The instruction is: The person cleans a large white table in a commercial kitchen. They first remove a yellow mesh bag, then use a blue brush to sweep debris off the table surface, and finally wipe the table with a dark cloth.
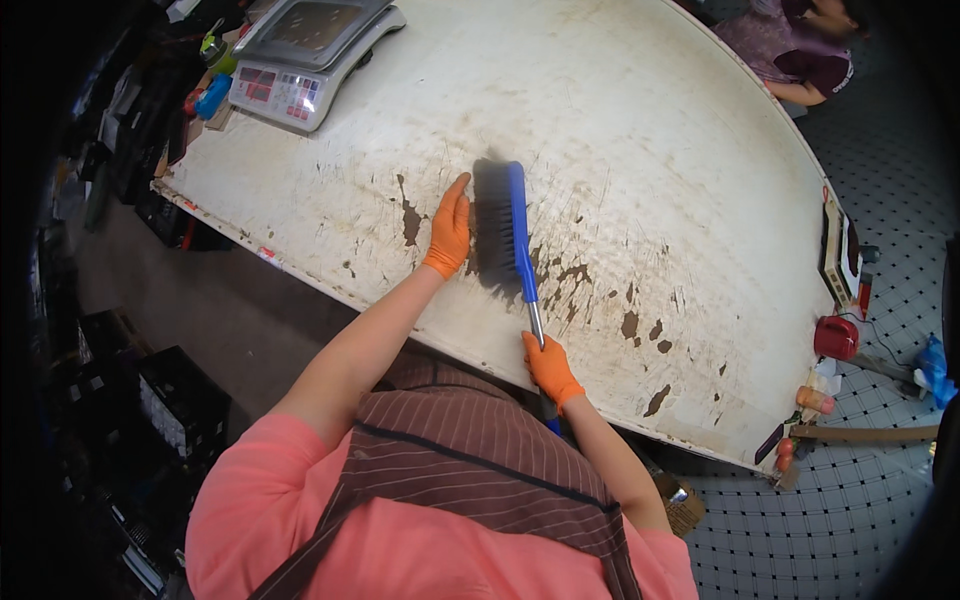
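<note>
In an orange glove, my right hand (pixel 553 370) grips the long handle of a bench brush (pixel 519 225) near the table's front edge. The brush has a blue back, dark bristles and a metal shaft; its bristles face left. My left hand (pixel 451 231), also in an orange glove, lies beside the bristles with its fingers held together and pointing away from me. Whether it touches the bristles or the table, I cannot tell. Below both is a worn white tabletop (pixel 660 172) with dark scratches and chipped patches.
A digital weighing scale (pixel 281 88) stands at the back left, beside a green-capped bottle (pixel 216 54). Along the right edge are a red container (pixel 836 337) and small items. A person (pixel 795 45) is beyond the far right edge. Dark crates (pixel 180 405) stand on the floor at left.
</note>
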Tool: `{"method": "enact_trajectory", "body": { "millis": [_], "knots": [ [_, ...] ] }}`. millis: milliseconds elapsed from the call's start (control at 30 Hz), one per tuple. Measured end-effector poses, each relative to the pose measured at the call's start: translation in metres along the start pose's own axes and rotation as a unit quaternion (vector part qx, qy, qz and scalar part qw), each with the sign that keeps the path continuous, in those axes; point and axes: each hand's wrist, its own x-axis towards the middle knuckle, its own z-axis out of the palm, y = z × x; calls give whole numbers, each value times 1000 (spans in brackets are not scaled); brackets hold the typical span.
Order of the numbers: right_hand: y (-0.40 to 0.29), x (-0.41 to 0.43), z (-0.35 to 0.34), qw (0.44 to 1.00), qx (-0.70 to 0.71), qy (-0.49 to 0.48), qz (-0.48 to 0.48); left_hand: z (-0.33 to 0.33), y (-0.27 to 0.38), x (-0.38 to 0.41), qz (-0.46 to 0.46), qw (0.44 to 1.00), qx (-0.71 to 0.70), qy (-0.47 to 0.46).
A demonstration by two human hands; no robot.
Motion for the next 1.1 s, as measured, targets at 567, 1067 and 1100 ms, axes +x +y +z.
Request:
{"method": "enact_trajectory", "body": {
  "millis": [567,1067,1100],
  "knots": [
    [-34,16,58,986,-135,12,-95,-50,-10,5,-100,971,-173,129],
    [-70,-5,100,965,195,-169,48,-78,-31,16,-176,807,-546,140],
    [-71,-9,106,961,216,-165,44,-76,-31,21,-183,808,-546,120]
  ]
}}
